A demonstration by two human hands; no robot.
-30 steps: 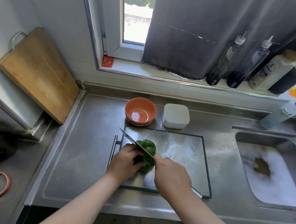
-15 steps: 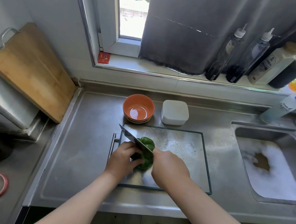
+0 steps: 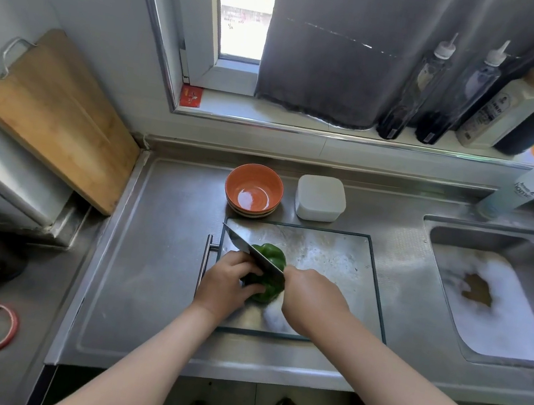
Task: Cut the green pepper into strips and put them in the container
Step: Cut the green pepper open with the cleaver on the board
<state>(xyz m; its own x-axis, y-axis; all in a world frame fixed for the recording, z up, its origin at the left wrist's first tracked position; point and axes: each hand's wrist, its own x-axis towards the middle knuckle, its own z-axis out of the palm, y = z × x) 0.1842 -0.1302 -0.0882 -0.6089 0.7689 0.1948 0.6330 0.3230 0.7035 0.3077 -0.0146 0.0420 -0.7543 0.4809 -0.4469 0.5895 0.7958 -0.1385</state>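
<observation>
Little has shifted in the last second: your right hand [image 3: 310, 299] still grips the knife [image 3: 251, 252], blade laid across the green pepper [image 3: 273, 255], which your left hand [image 3: 226, 283] steadies on the cutting board [image 3: 337, 258], fingers [image 3: 250, 272] curled round it. The pepper looks whole as before, so I judge the first cut is only starting, with no strips ready for the white container [image 3: 320, 198] behind the board

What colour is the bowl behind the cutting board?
The bowl is orange, clearest in the head view.
</observation>
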